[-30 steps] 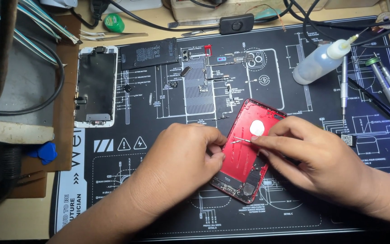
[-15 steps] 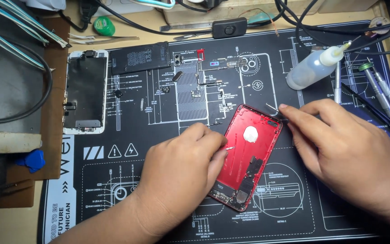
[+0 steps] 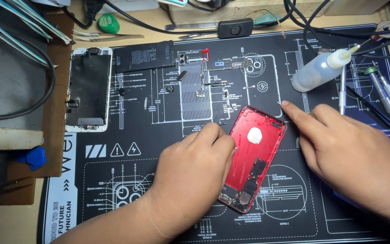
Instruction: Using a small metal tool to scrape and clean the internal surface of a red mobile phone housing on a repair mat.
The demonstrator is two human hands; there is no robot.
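The red phone housing lies open-side up on the dark repair mat, an open shell with a white round patch at its middle and dark boards and connectors in its near end. The left hand rests on the mat touching the housing's left edge, its fingers curled half-shut against the rim; whether its grip pinches anything small I cannot tell. The right hand lies flat just right of the housing, its grip open and empty, with the forefinger stretched out so that its tip touches the mat just beyond the housing's far right corner.

Beyond the left hand, several small loose parts and a long logic board are spread on the mat. Farther left of that hand lie one black battery and one phone screen assembly. Beyond the right hand lies one clear squeeze bottle on its side, holding clear liquid as far as can be seen, with two screwdrivers to its right. At the counter's far edge sit one pair of tweezers and one green round tin.
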